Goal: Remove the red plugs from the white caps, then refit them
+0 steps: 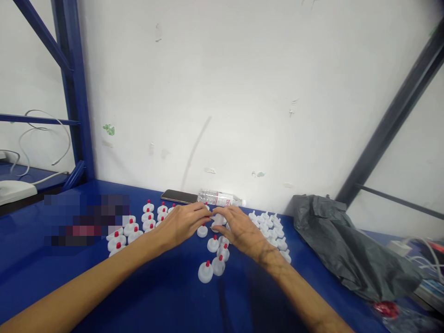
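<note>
White round caps with red tips (206,272) stand on the blue table (138,296), some in rows at the left and others near the middle. White nozzle caps without red tips (272,231) lie clustered right of my right hand. My left hand (183,221) is bent with its fingers together, its fingertips near a whitish cap between the hands; what they pinch is too small to tell. My right hand (239,226) curls its thumb and fingers around that white cap (218,222), with its fingertips close to those of my left hand.
Against the white wall lie a dark phone (178,197) and a clear plastic bottle (222,198). A grey plastic bag (333,240) rests at the right, near cables and a red item. Blue frame posts rise at the left; a white device (15,190) sits beyond them.
</note>
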Available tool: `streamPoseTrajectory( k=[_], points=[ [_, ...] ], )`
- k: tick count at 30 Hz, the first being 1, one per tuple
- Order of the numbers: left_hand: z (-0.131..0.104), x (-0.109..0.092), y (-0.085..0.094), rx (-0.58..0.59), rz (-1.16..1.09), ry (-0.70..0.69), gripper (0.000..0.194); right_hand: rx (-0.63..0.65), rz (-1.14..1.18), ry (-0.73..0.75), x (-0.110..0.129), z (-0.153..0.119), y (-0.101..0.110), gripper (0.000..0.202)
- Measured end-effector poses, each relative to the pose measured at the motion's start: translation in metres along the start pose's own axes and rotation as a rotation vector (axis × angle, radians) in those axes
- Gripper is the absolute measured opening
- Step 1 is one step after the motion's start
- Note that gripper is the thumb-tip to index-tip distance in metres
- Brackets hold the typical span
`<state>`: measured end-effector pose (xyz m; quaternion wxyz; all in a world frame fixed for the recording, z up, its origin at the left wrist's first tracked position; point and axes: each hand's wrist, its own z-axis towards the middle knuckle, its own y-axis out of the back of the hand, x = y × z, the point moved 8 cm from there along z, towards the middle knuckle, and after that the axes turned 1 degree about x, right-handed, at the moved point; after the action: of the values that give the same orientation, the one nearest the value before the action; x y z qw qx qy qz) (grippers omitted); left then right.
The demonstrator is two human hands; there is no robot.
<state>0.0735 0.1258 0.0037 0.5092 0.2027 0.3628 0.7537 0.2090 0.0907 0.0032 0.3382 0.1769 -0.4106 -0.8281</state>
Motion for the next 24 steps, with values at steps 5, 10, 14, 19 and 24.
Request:
streamPoseTrajectory(
  k=[5,10,14,19,24],
  points=[
    [0.002,-0.002,0.007,-0.067,-0.018,0.021,0.024,-0.182,0.192,-0.116,-0.01,-0.002,0.011,0.043],
    [0.002,-0.005,0.007,-0.054,0.062,0.023,0.03,-0.161,0.188,-0.091,-0.005,-0.001,0.009,0.039],
    [0.004,-0.001,-0.001,0.079,0.196,0.093,0.032,-0.159,0.112,-0.068,-0.001,-0.003,0.009,0.031],
    [0.001,0.0,-0.007,0.19,0.145,0.15,0.029,-0.183,-0.011,0.091,0.018,-0.002,0.01,0.018],
    [-0.003,-0.004,-0.005,0.194,-0.039,0.204,0.029,-0.198,-0.181,0.211,0.03,-0.004,0.005,0.015]
  ],
)
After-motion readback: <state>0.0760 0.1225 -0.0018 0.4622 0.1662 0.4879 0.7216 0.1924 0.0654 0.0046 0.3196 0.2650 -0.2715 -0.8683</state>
